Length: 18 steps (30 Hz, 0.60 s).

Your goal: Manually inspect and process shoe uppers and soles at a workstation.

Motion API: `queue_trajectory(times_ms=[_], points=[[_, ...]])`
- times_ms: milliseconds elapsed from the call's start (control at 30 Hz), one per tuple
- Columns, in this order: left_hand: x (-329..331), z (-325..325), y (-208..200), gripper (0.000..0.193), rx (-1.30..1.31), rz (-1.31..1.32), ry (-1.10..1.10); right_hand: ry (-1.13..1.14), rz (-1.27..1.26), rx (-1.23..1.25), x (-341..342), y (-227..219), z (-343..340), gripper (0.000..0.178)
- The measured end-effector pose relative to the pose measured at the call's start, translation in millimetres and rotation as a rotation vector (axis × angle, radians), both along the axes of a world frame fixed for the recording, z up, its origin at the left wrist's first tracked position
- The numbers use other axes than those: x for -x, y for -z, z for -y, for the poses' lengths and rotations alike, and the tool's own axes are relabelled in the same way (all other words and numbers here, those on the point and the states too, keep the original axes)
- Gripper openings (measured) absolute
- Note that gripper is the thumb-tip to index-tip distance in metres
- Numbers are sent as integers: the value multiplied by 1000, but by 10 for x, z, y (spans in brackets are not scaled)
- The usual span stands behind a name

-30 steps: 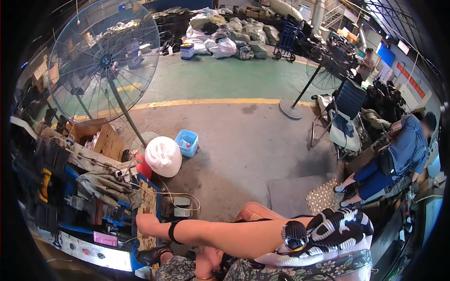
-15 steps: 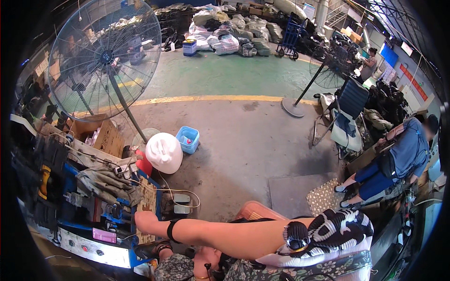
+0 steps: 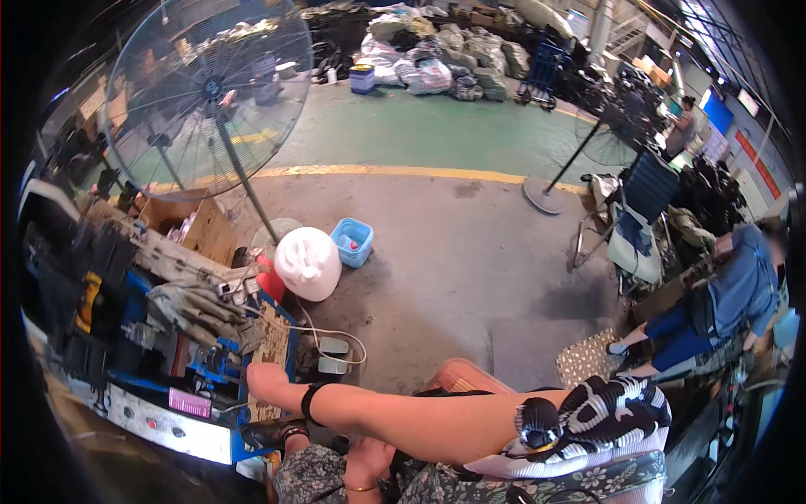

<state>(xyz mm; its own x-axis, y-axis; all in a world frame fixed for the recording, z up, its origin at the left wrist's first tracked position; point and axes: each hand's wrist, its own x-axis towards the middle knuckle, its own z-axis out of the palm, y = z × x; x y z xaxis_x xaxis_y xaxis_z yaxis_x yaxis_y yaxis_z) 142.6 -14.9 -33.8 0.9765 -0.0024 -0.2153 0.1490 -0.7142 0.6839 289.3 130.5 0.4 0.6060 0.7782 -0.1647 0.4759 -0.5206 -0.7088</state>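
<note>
On our far left a yellow handle (image 3: 88, 301) stands among dark machine parts. Beside it, along the front of the desk, runs a white control panel (image 3: 172, 426) with buttons, and a pink-screened device (image 3: 190, 402) sits just above it. A rumpled grey cloth (image 3: 193, 312) lies farther back, below the large round fan (image 3: 210, 88). Next comes the blue metal fixture (image 3: 215, 363), near our right hand (image 3: 267, 382).

That hand, a black band at its wrist, reaches across from our right and lies over the worn board (image 3: 273, 336) at the desk's edge. It looks rounded, its fingers hidden; we cannot tell whether it is closed on anything or touches the board.

Past the desk, the white jug (image 3: 308, 265) stands on the floor next to a blue basin (image 3: 353, 244), with a grey pedal (image 3: 333, 346) nearer us. Our left hand (image 3: 369, 458), a bracelet at its wrist, is low by our floral trousers (image 3: 311, 475); we cannot tell its grip either. At far right, a co-worker (image 3: 743, 281) in blue bends forward.
</note>
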Motion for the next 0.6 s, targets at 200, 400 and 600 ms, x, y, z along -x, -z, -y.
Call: queue_trajectory(times_ms=[200,400,600], points=[[46,7,9,36,-10,-46,-90,-148,193,126,1,306,-77,20],[128,-28,150,41,-59,-297,-186,-285,170,223,-242,268,-101,27],[186,-206,462,39,-111,-356,-379,-107,-59,131,-894,1370,-483,23]])
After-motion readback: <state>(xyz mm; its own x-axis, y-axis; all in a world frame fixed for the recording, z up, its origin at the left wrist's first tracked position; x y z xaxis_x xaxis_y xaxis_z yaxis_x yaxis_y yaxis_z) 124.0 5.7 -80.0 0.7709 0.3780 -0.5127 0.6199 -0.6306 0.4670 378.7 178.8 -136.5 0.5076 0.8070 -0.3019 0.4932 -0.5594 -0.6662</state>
